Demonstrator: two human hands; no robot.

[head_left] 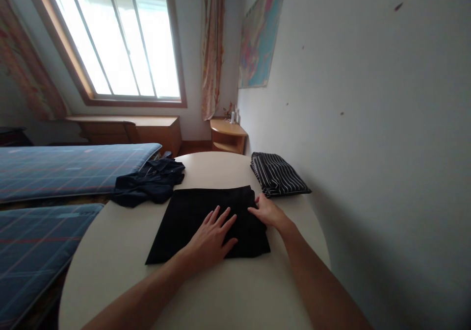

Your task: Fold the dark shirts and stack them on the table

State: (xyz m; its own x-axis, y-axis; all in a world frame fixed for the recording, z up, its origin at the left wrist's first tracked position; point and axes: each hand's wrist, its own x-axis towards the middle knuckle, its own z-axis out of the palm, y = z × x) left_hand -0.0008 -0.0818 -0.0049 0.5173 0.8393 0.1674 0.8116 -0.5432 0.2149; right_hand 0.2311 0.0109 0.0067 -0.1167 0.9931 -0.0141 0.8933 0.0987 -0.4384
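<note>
A folded black garment [184,222] lies flat on the white round table [121,281]; its exact kind does not show. My left hand [211,237] rests on its middle with the fingers spread. At the garment's right edge, my right hand [270,212] pinches the cloth between thumb and fingers. Just beyond that hand sits a folded black garment with white stripes [279,173]. A crumpled dark navy garment [150,180] lies at the table's far left, partly over its edge.
Blue plaid mattresses [73,170] flank the table on the left. A white wall [386,148] runs close along the right. Behind stand a small wooden corner shelf [230,129] and a low wooden cabinet [158,129] under the window [121,40].
</note>
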